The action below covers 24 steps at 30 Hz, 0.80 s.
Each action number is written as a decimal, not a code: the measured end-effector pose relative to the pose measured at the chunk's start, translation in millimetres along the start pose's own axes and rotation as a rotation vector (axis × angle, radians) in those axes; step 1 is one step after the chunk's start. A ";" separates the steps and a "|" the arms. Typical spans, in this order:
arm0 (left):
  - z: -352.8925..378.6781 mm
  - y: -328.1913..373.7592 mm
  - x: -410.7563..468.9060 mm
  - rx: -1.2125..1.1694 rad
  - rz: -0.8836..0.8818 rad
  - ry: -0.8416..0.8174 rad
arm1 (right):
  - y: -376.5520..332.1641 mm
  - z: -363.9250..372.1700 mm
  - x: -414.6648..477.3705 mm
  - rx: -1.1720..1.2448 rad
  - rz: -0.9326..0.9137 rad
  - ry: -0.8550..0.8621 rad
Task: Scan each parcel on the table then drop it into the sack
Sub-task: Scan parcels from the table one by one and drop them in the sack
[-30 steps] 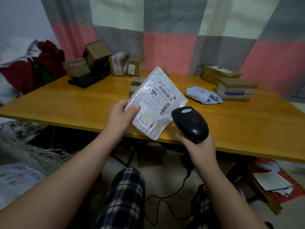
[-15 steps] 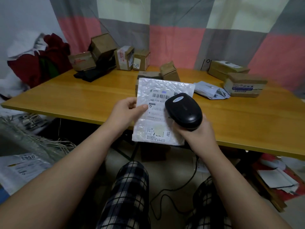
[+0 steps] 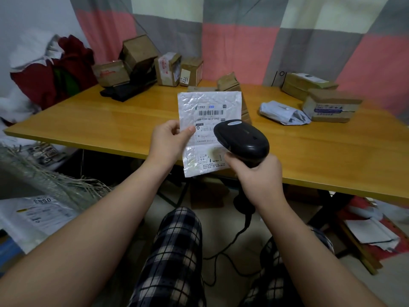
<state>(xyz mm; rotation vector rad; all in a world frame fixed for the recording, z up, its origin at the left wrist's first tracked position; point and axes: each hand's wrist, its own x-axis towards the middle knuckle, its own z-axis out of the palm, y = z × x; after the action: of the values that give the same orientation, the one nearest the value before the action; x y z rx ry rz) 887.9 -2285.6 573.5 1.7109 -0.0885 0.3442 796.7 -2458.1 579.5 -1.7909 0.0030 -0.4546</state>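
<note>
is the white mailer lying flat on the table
No, the left hand holds the white mailer up off the table, with the scanner in the right hand.

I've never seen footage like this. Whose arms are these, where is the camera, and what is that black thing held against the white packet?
There is no robot here. The single camera sits on a person's head and looks forward and down, so the two arms are the wearer's own. The left hand pinches a white padded mailer by its edge, with the printed label facing the camera. The right hand grips a black barcode scanner on a cable, held over the lower part of that label. Behind them, a wooden table carries several cardboard boxes and a grey plastic parcel.
</note>
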 end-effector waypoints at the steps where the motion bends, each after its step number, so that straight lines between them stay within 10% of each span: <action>1: 0.1 -0.7 0.6 0.001 -0.006 0.002 | -0.4 0.0 -0.2 -0.004 0.000 0.001; 24: -60.8 8.6 -42.2 -0.056 -0.008 0.100 | 3.1 33.3 0.5 0.056 -0.051 -0.181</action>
<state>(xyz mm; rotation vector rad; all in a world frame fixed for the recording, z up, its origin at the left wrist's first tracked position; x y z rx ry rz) 834.8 -2233.4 577.9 1.6356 -0.0176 0.4169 808.1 -2428.0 570.2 -1.7746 -0.1806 -0.3240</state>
